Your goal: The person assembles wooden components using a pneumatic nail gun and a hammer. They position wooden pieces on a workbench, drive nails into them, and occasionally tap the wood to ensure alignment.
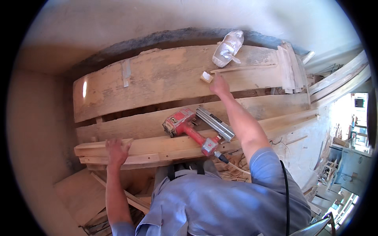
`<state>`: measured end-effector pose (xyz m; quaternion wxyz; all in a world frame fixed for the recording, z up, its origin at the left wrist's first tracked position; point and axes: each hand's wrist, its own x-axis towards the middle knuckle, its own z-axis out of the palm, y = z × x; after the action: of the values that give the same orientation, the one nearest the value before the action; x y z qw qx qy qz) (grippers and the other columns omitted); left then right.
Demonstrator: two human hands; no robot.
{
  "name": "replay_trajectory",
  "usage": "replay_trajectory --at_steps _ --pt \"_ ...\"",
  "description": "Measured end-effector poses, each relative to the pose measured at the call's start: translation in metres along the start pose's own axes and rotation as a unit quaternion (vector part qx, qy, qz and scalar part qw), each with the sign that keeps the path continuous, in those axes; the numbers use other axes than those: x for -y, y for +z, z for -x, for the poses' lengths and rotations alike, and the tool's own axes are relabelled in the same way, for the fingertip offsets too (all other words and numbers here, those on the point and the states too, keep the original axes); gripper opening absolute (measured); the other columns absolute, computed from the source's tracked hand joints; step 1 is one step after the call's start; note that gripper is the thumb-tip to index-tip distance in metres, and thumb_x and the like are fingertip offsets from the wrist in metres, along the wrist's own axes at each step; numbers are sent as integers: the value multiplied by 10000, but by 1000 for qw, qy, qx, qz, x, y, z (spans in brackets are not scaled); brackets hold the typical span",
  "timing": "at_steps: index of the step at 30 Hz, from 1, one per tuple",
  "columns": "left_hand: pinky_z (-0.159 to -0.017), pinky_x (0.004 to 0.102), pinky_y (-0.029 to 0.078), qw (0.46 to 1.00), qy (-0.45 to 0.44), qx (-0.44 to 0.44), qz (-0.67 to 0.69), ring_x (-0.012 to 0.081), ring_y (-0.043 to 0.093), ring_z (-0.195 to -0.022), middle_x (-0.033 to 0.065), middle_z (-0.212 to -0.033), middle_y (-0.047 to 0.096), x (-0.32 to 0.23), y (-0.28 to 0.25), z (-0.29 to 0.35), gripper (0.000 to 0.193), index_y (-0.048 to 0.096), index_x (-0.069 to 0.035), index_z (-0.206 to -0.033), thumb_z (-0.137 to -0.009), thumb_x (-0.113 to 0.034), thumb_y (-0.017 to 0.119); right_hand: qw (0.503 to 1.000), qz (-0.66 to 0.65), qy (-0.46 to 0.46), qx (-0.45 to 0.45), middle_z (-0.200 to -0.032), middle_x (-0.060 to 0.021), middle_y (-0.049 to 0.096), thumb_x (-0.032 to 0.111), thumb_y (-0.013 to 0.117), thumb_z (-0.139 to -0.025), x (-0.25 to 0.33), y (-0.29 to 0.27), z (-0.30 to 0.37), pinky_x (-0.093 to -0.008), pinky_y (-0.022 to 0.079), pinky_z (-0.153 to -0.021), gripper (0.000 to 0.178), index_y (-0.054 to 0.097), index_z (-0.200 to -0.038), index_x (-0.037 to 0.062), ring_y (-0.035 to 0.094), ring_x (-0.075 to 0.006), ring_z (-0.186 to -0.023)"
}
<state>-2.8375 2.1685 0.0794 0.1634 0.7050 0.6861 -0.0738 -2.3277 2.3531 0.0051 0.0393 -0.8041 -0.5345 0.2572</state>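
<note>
I take this for a woodworking workshop: the long desk of broad, rough brown boards carries a red and silver nail gun with a thin pale hose at its grip, and a long pale wooden rail runs along the near side. Toward the scuffed, grey-stained plaster wall I see a white-smeared, scoop-shaped container, and to the right, thin pale wooden strips and long pale planks. Farther right, too small to read closely, a grey-green boxy unit stands amid clutter.
</note>
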Motion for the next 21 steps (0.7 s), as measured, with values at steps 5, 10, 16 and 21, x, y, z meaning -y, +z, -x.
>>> replay_trajectory --at_steps 5,10,16,21 --pt "-1168 542 285 999 13 8 40 390 553 -1207 208 -1203 654 -26 4 -6 491 660 -19 -1212 -856 -347 738 999 8 -19 -28 -1210 -250 655 146 669 -815 -11 30 -29 -498 515 -955 539 548 -1332 51 622 -411 -1148" --pt "-1125 516 362 977 36 -67 201 407 558 -1216 211 -1288 638 -20 47 9 514 645 -48 -1281 -850 -313 742 985 -124 -113 -29 -983 -190 716 160 714 -818 22 50 -23 -449 518 -798 285 671 -1045 -7 679 -315 -935" --pt "-1176 472 319 891 127 -224 374 406 415 -1389 205 -1500 451 -104 -13 4 649 520 -25 -1401 -825 -194 766 828 -454 -165 285 -859 -52 668 182 623 -944 139 26 126 -293 505 -666 211 675 -1043 4 651 -158 -761" --pt "-1126 462 385 817 31 -342 464 403 460 -1343 223 -1477 450 -31 -22 39 647 510 -5 -1368 -779 -53 773 711 -535 -121 439 -981 -110 719 209 663 -909 262 97 248 -353 544 -768 363 661 -1157 -55 693 -220 -842"
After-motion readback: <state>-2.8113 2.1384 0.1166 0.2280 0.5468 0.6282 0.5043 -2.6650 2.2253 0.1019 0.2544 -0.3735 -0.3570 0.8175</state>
